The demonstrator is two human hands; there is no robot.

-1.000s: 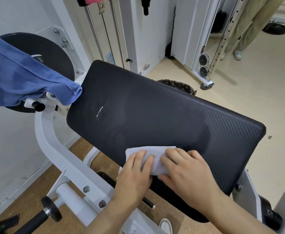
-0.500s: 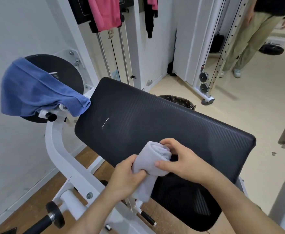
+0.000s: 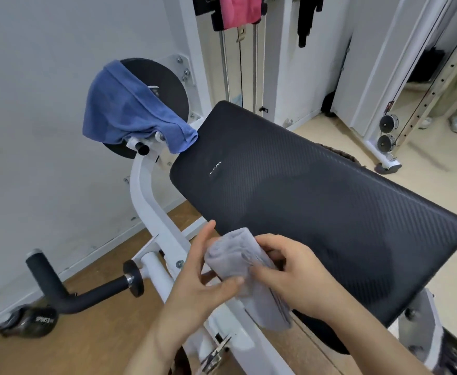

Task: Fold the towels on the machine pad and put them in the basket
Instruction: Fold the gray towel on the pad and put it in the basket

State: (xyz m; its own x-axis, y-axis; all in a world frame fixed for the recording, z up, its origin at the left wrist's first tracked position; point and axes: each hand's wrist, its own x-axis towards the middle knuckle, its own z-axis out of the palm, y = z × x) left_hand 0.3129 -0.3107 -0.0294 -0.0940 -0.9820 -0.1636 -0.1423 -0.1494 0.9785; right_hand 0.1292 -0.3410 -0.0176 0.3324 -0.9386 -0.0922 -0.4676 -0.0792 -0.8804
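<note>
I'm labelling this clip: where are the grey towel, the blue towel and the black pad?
grey towel (image 3: 230,253), head view, its rolled upper end.
blue towel (image 3: 124,112), head view, its draped middle.
black pad (image 3: 316,190), head view, bare middle of its top.

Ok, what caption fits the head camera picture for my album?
Left hand and right hand hold a folded grey towel beside the black pad; a blue towel hangs nearby.

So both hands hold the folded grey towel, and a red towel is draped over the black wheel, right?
Not quite. The head view shows a blue towel, not a red one, draped over the black wheel. The left hand and right hand do hold the folded grey towel.
</note>
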